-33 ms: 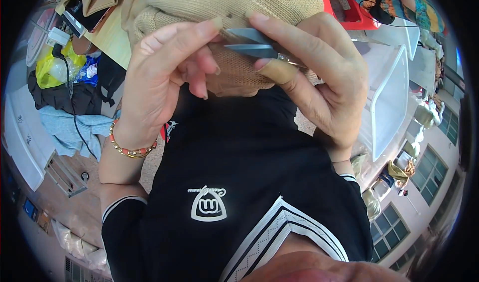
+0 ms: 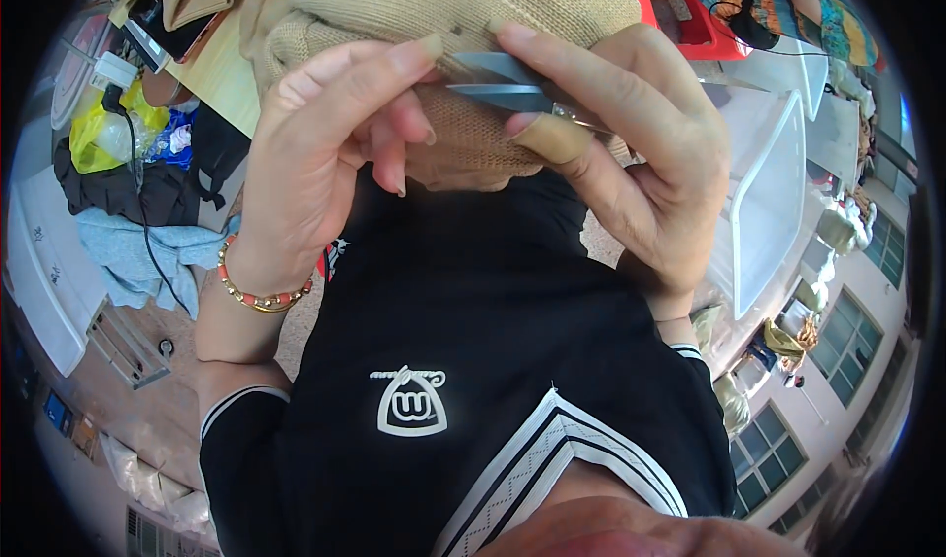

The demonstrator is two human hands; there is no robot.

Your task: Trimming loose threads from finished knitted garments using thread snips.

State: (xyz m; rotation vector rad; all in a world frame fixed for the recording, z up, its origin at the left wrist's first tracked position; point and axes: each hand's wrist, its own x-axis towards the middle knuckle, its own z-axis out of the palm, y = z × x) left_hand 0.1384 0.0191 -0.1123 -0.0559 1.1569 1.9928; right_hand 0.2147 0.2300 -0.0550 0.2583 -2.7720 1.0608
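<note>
Grasping the snips (image 2: 501,95) between its thumb and a finger, the right hand (image 2: 655,138) is at the upper centre-right of the frame, its grip closed around the tool. The two blades stand parted, tips pointing left, in front of the tan knit (image 2: 394,7), which is heaped across the top centre. A tan wrap (image 2: 555,140) covers the right thumb. Just left of the blades, the left hand (image 2: 310,128) is raised against the knit with its fingers curled; whether its grip has hold of anything cannot be told. A coral bracelet (image 2: 258,302) circles the left wrist.

At the upper left, a pale worktop (image 2: 225,82) shows beside the knit. Below it and further left are a white charger (image 2: 114,72), a yellow bag (image 2: 91,148) and a blue cloth (image 2: 133,251). Toward the upper right are a red stool (image 2: 702,27) and, lower, a translucent bin (image 2: 764,202).
</note>
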